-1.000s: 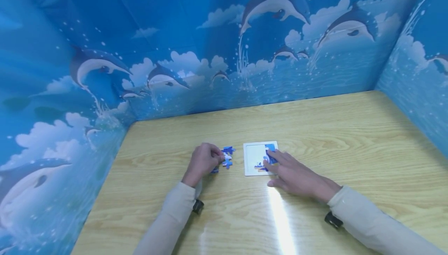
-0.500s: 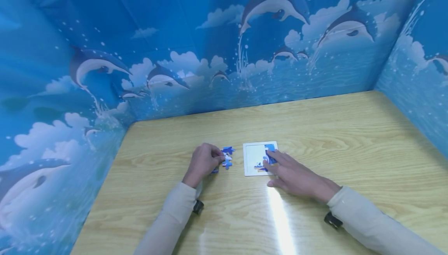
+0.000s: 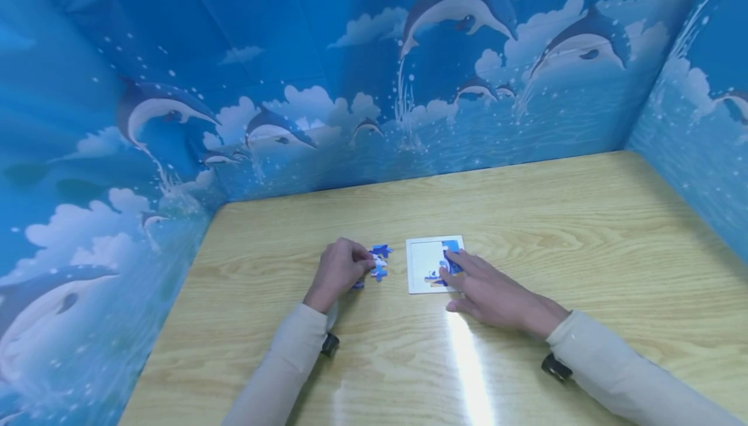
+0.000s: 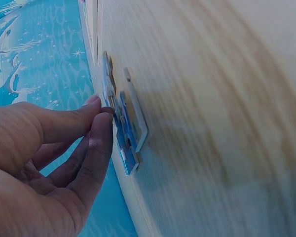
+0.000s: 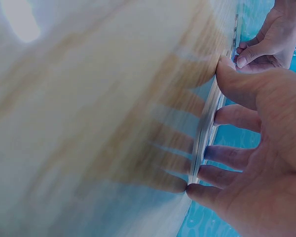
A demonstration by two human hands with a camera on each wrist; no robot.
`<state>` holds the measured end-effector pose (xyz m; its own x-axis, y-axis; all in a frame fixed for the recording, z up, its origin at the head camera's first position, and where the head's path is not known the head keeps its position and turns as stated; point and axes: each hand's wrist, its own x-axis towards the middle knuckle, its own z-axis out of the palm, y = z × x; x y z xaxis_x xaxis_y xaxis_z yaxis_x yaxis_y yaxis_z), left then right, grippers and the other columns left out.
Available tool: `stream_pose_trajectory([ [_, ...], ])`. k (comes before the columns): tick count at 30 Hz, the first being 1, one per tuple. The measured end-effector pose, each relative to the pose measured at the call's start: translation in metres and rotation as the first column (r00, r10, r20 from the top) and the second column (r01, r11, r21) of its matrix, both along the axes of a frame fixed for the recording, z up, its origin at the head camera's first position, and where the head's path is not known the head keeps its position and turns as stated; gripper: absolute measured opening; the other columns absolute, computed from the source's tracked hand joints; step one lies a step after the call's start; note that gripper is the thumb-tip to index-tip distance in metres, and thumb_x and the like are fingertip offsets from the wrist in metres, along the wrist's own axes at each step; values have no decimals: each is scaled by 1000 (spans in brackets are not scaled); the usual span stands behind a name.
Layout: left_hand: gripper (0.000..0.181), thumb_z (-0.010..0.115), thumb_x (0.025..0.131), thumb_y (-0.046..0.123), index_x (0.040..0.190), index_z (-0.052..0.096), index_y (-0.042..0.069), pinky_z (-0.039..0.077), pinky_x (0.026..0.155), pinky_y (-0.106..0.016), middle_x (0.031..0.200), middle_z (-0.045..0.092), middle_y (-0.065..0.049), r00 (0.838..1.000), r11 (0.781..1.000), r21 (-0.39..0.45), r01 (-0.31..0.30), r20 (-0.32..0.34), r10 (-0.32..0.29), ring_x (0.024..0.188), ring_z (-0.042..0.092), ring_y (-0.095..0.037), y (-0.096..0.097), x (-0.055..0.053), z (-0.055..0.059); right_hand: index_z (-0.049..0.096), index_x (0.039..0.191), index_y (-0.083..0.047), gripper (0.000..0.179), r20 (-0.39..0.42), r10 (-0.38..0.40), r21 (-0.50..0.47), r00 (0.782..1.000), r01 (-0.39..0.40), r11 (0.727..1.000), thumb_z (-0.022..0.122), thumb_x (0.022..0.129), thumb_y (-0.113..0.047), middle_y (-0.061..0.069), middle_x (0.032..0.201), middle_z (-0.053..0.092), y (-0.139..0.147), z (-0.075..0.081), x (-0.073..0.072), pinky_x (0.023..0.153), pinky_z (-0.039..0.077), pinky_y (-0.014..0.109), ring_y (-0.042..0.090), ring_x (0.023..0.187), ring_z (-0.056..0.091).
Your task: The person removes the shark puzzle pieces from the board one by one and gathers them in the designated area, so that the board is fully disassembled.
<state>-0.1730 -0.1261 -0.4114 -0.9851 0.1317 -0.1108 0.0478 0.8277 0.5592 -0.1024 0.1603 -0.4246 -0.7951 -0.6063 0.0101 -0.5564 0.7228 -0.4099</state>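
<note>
Beside a small cluster of blue and white jigsaw pieces [image 3: 380,271], my left hand [image 3: 337,270] pinches a puzzle piece between thumb and forefinger. Its fingertips hide most of that piece; in the left wrist view the pieces [image 4: 130,153] lie at the fingertips. A square white puzzle tray [image 3: 423,258] sits to the right, with joined pieces [image 3: 450,245] along its right side and bottom. My right hand [image 3: 499,293] rests with spread fingers over the tray's right edge and covers part of the picture. The right wrist view shows its fingertips along the tray's edge [image 5: 200,140].
Another blue piece [image 3: 358,285] lies partly hidden below the left hand. The wood-grain table [image 3: 526,212] meets a blue dolphin-print backdrop [image 3: 327,147] at the back and both sides. Glare [image 3: 467,361] streaks the table in front of the tray.
Hardly anything differs. The left hand stays at the loose pieces with at most a slight shift, and the right hand keeps its place on the tray.
</note>
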Motion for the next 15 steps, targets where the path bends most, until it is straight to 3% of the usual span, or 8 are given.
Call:
stream_pose_trajectory([
  [10, 5, 80, 88, 16, 89, 80, 11, 53, 66, -29, 81, 73, 3, 1000, 1000, 25, 10, -13, -10, 71, 63, -10, 2, 1, 3, 47, 144, 7, 64, -7, 9, -5, 1000, -9, 1000, 67, 98, -31, 32, 158, 26, 1, 1, 0, 117, 22, 60, 48, 147, 24],
  [15, 6, 81, 87, 14, 91, 80, 9, 54, 67, -29, 82, 74, 0, 998, 998, 40, 58, -31, -57, 73, 64, -12, 11, 4, 5, 46, 144, 7, 64, -3, 7, -15, 1000, -7, 1000, 67, 98, -31, 32, 158, 25, 1, 1, 1, 117, 22, 60, 48, 147, 24],
])
